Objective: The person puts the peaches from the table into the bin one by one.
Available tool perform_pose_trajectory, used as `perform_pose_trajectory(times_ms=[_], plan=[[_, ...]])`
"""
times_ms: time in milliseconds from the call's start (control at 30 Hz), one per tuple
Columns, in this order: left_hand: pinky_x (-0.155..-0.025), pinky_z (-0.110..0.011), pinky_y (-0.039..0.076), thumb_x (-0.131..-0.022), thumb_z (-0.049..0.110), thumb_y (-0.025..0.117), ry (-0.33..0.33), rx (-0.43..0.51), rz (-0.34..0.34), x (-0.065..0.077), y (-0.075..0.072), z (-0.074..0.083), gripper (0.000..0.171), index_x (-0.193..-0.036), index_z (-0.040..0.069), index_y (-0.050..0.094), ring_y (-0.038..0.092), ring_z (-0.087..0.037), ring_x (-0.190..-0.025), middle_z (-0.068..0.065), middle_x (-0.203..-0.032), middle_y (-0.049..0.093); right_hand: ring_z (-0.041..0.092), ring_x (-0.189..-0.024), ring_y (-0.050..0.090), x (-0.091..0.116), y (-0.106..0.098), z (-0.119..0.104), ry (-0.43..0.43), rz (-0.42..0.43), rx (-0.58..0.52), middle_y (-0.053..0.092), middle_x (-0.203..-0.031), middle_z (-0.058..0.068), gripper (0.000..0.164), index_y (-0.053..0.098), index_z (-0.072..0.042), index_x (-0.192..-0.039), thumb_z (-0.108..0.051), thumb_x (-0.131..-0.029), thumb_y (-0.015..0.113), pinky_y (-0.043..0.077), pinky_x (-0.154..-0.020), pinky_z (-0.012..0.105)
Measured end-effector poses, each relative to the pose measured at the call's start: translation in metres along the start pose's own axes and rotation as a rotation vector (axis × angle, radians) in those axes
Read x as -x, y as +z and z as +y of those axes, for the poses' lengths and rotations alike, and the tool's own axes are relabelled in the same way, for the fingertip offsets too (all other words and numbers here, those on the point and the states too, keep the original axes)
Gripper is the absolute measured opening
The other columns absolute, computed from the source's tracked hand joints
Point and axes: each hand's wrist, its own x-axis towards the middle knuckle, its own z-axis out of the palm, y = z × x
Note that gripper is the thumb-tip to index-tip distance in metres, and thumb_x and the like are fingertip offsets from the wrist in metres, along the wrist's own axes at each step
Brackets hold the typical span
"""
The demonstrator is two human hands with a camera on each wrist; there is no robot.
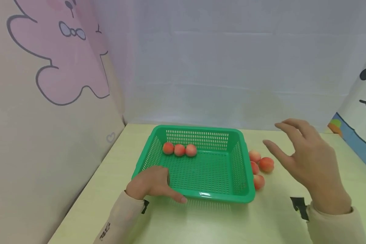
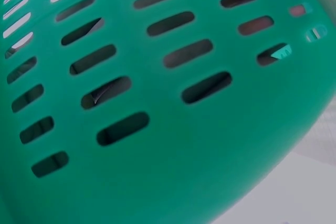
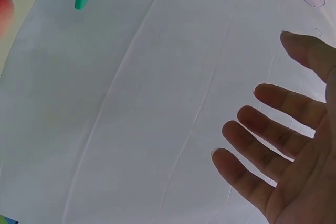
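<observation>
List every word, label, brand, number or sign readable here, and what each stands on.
No words or numbers can be read.
Left sleeve: dark marks, too small and blurred to tell whether they are lettering.
Green basket, round fruits: no lettering shows.
Left wall: a heart outline, no text.

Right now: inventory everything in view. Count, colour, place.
Rectangular slotted plastic basket: 1, green, on tabletop
Round fruits in a row: 3, red-yellow, inside basket, far left corner
Loose round fruits: 4 visible, red-yellow, right of basket
Flat tabletop: 1, pale yellow, under basket
Hanging sheet: 1, greyish white, behind
Cartoon bear print: 1, pink, left wall
Heart print: 1, grey, left
Cartoon face print: 1, white, right side
Sleeves: 2, beige, forearms
Left hand: 1, bare, basket's near-left corner
Right hand: 1, bare, right of loose fruits
</observation>
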Motion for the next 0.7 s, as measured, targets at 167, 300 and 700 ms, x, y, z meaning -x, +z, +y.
perform_pose_trajectory(times_ms=[167,300,700], plan=[[-0.044,-0.027,0.026,-0.044,0.087,0.065,-0.003,0.007,-0.003,0.000,-0.002,0.001,0.074,-0.062,0.019,0.043,0.030,-0.009,-0.048,0.009,-0.053,0.029,0.038,-0.094,0.055,0.001,0.000,0.008,0.024,-0.019,0.006,0.056,-0.119,0.020,0.055,0.063,0.000,-0.116,-0.032,-0.072,0.075,0.043,-0.040,0.052],[-0.044,-0.027,0.026,-0.043,0.087,0.065,0.000,0.009,-0.005,0.000,-0.002,0.001,0.074,-0.062,0.020,0.042,0.029,-0.008,-0.048,0.010,-0.053,0.028,0.039,-0.098,0.053,0.003,0.002,0.013,0.039,-0.044,-0.044,0.053,-0.122,0.022,0.057,0.061,0.001,-0.117,-0.023,-0.069,0.079,0.046,-0.049,0.055],[-0.043,-0.027,0.025,-0.043,0.088,0.064,-0.005,0.007,-0.007,-0.001,-0.002,0.000,0.073,-0.060,0.021,0.041,0.028,-0.009,-0.047,0.010,-0.052,0.028,0.042,-0.102,0.048,0.015,0.022,0.041,0.229,-0.293,-0.114,0.038,-0.134,0.023,0.058,0.050,0.001,-0.128,-0.024,-0.082,0.074,0.045,-0.070,0.061]])
